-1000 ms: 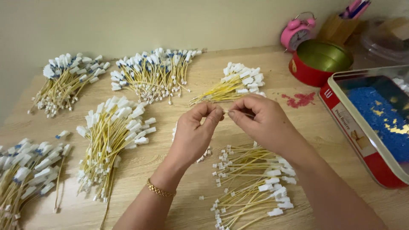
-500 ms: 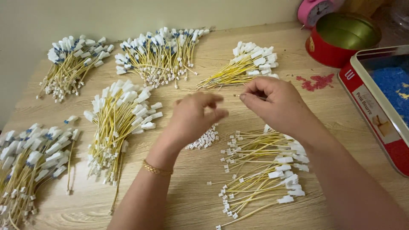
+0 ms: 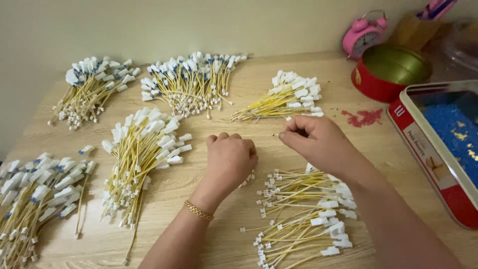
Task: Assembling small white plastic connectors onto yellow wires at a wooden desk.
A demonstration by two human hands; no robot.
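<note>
Pale wall rises behind a light wooden counter [image 3: 209, 234] covered with bundles of thin yellow wires ending in small white plugs. The person's left hand [image 3: 230, 162] rests knuckles-up near the middle of the counter, its grip curled closed over a small heap of loose white connectors [image 3: 247, 178] that peek out beside its fingers; whether it actually pinches any of them cannot be told. A gold bracelet [image 3: 198, 210] circles that wrist. The right hand [image 3: 316, 142] sits just beside it, to the right, with thumb and forefinger pinched shut on a tiny pale piece [image 3: 275, 134] at the fingertips, too small to identify.

Below the right forearm lies a loose spread of yellow wires [image 3: 298, 219] with white ends. Left of the left hand lies a fanned wire bundle [image 3: 142, 159], and at the far left edge another pile [image 3: 35, 199] with blue-marked plugs. Along the back sit two more bundles with blue marks [image 3: 92, 92] [image 3: 191, 82] and a smaller all-white bundle [image 3: 286, 97].

At the right stands a rectangular red tin [image 3: 423, 154] holding blue grains, behind it a round red tin [image 3: 388, 69] with a greenish inside, and a pink alarm clock [image 3: 363, 32]. A red stain [image 3: 363, 118] marks the counter near the tins.
</note>
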